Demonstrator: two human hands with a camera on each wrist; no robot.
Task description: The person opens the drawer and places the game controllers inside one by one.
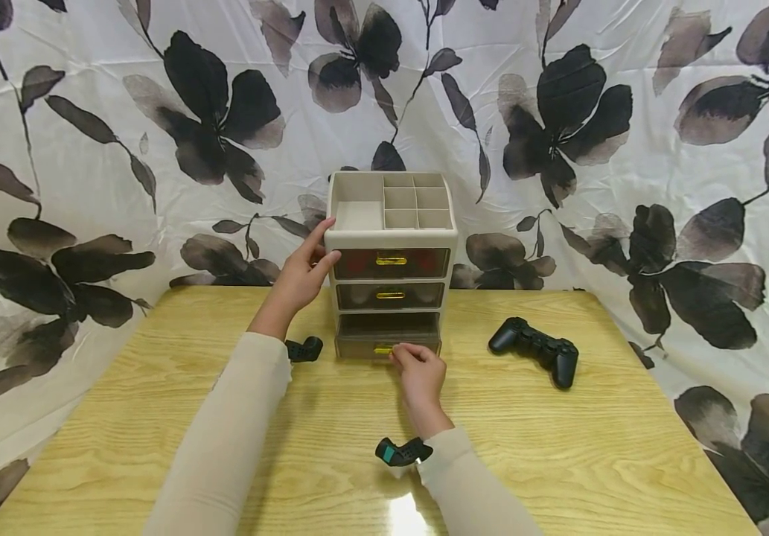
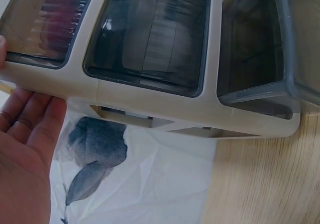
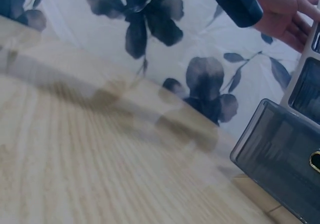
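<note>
A white desktop organizer [image 1: 391,237] with three smoky clear drawers and gold handles stands at the table's back. My left hand [image 1: 301,277] touches its upper left corner, fingers straight along the side and thumb on the front edge. In the left wrist view, the left hand's fingers [image 2: 37,121] lie against the side panel. At the bottom drawer [image 1: 357,349], pulled partly out, my right hand [image 1: 422,376] pinches the gold drawer handle [image 1: 382,350]. The right wrist view shows the drawer front [image 3: 280,154] but not the right hand. Something reddish shows inside the top drawer [image 1: 357,263].
A black game controller [image 1: 534,351] lies on the wooden table [image 1: 330,461], right of the organizer. Small compartments and a larger bin form the organizer's top. A floral cloth [image 1: 424,112] hangs close behind the table.
</note>
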